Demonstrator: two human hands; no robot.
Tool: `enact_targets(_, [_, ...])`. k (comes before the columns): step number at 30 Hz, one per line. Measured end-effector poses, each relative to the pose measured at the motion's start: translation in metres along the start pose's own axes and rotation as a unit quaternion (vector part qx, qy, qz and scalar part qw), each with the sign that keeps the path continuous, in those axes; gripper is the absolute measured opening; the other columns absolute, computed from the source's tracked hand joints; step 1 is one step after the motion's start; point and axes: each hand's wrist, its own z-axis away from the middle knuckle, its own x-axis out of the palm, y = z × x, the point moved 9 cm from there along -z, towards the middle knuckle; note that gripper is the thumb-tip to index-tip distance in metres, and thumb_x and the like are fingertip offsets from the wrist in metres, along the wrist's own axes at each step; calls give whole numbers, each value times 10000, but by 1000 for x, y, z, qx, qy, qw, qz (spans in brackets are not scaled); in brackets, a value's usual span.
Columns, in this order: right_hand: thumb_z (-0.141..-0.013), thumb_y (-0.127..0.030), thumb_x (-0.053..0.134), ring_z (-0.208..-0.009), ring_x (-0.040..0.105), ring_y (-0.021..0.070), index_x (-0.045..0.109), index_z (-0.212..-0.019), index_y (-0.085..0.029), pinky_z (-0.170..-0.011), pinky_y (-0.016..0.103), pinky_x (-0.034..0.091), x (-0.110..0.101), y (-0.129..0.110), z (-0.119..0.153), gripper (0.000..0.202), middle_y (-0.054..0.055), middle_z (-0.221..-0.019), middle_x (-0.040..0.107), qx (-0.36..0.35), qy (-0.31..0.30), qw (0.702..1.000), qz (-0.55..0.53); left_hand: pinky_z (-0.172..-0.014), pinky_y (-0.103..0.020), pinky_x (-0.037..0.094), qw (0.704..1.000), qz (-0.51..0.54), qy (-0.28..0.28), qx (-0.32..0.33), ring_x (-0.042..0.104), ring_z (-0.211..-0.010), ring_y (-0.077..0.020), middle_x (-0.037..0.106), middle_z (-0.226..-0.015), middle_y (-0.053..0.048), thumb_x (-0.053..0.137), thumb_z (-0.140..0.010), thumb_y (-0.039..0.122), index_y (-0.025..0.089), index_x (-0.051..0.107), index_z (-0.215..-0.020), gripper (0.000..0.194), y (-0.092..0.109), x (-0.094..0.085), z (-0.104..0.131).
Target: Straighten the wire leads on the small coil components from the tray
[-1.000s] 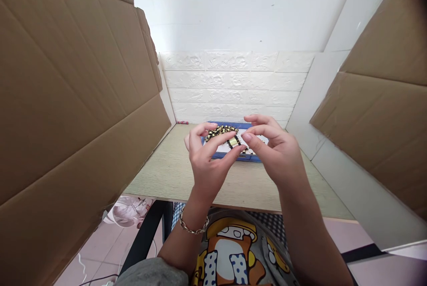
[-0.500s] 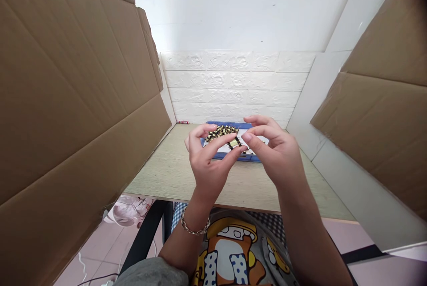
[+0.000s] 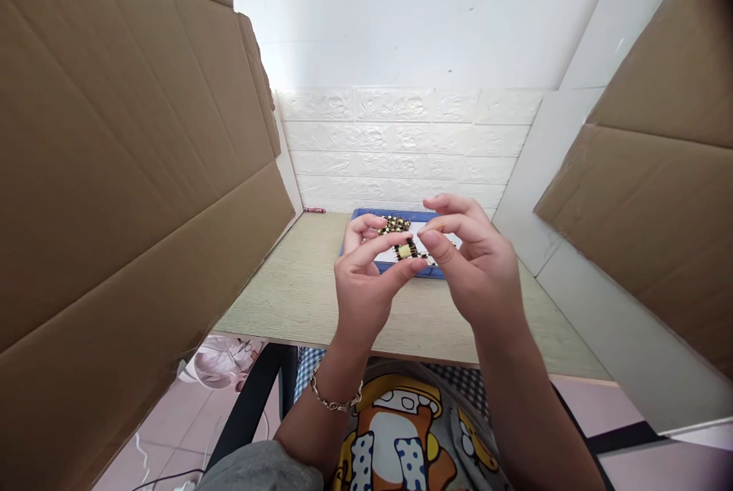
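- Clock directions are read from the small yellow-and-black part point(image 3: 406, 251), which shows against the near portion of the tray.
- The left hand point(image 3: 366, 281), at eight o'clock, pinches the part between the index fingertip and the thumb tip; its other fingers curl loosely.
- The right hand point(image 3: 484, 269), at three o'clock, has its thumb and index fingertips brought close together just beside the part, other fingers bent. Whether it grips anything tiny cannot be told.
- A blue tray point(image 3: 424, 214) with a white floor sits behind the hands on the wooden table point(image 3: 275, 277).
- A pile of similar pieces point(image 3: 395, 224) lies in the tray at eleven o'clock, partly hidden by the left fingers.
- A red tube point(image 3: 314, 210) lies at ten o'clock, near the table's far edge.
- A white brick-patterned wall point(image 3: 389, 136) rises at twelve o'clock.
- Cardboard panels point(image 3: 653, 193) stand near three and between nine and ten.
- A chain bracelet point(image 3: 335, 403) circles the left wrist.
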Motion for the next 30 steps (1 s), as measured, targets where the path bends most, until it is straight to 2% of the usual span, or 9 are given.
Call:
enact_targets(4, [-799, -243, 581, -1083, 499, 151, 614, -749, -239, -935, 338, 400, 1, -2, 0, 61, -1, -1053, 566, -11, -2, 1000, 1, -942, -291, 344, 993, 89, -35, -71, 423, -1044, -152, 461, -1029, -6, 743, -633, 224, 324, 712, -833, 226, -11, 8, 1])
enact_targets(8, [-799, -237, 581, -1088, 495, 147, 614, -745, -238, -936, 331, 400, 1, -3, 0, 63, -1, -1053, 559, -18, -4, 1000, 0, -907, -224, 362, 973, 177, -58, -134, 425, -1010, -122, 459, -985, 0, 759, -612, 275, 296, 720, -791, 184, -19, 16, 3])
enact_targets(15, [-799, -216, 579, -1086, 495, 136, 620, -756, -243, -925, 313, 409, 2, -4, 0, 65, -3, -1068, 551, -22, -15, 1000, 8, -835, -200, 388, 937, 263, -84, -214, 447, -967, -110, 502, -976, 1, 751, -621, 294, 269, 723, -770, 153, -30, 25, 11])
enact_targets(19, [-800, -217, 579, -1095, 489, 139, 624, -767, -254, -932, 320, 400, 4, -4, 0, 67, -10, -1067, 551, -26, -24, 999, 8, -860, -229, 376, 920, 287, -86, -254, 448, -973, -123, 512, -954, -4, 777, -576, 311, 246, 723, -742, 187, -36, 28, 14])
enact_targets(25, [-799, -227, 583, -1091, 487, 137, 629, -758, -257, -947, 320, 389, 5, 0, -1, 69, -11, -1076, 550, -19, -52, 998, 10, -837, -235, 364, 918, 271, -102, -270, 432, -938, -124, 490, -921, -14, 788, -554, 321, 207, 724, -733, 222, -37, 27, 15])
enact_targets(30, [-801, -234, 581, -1096, 484, 147, 632, -750, -255, -936, 323, 398, 6, 2, 2, 75, -2, -1080, 551, -13, -76, 997, 4, -794, -260, 361, 900, 281, -129, -308, 436, -900, -139, 499, -904, -29, 787, -542, 378, 179, 723, -746, 292, -41, 31, 20])
